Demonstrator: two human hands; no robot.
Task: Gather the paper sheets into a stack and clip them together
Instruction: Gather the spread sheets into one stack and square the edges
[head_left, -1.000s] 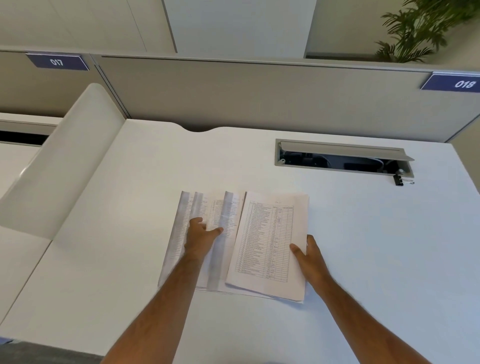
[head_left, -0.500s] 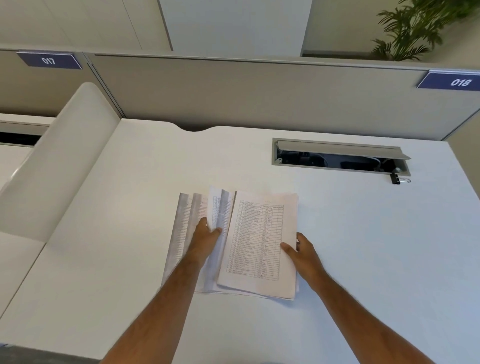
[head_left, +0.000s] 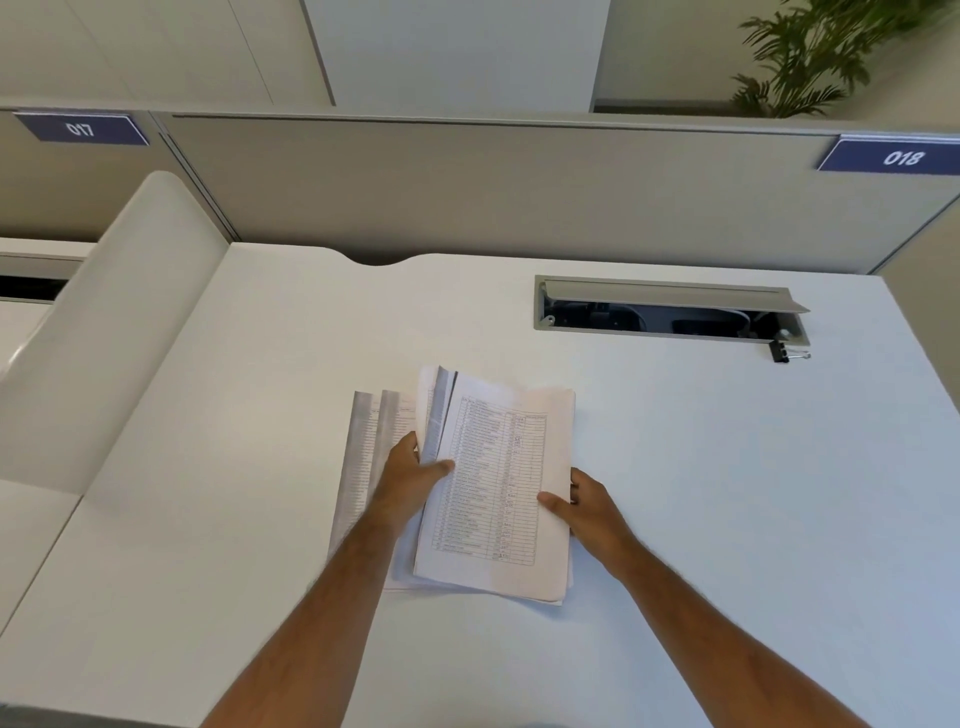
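The white desk (head_left: 675, 493) is bare to the right of the paper sheets (head_left: 493, 488), out to the binder clip (head_left: 779, 352). The open cable hatch (head_left: 670, 306) and partition wall (head_left: 467, 192) block the back.

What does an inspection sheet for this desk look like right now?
Surface: white desk top, mostly bare.
Job's things: printed white paper sheets partly gathered, two sheets still fanned out at left; small black binder clip lying by the hatch, apart from the papers.
Clutter: nothing seen.
Grippers: left hand and right hand grip the pile's opposite edges.
Cables: dark shapes inside the open grey cable hatch, unclear.
Surroundings: beige partition, signs 017 and 018, green plant.
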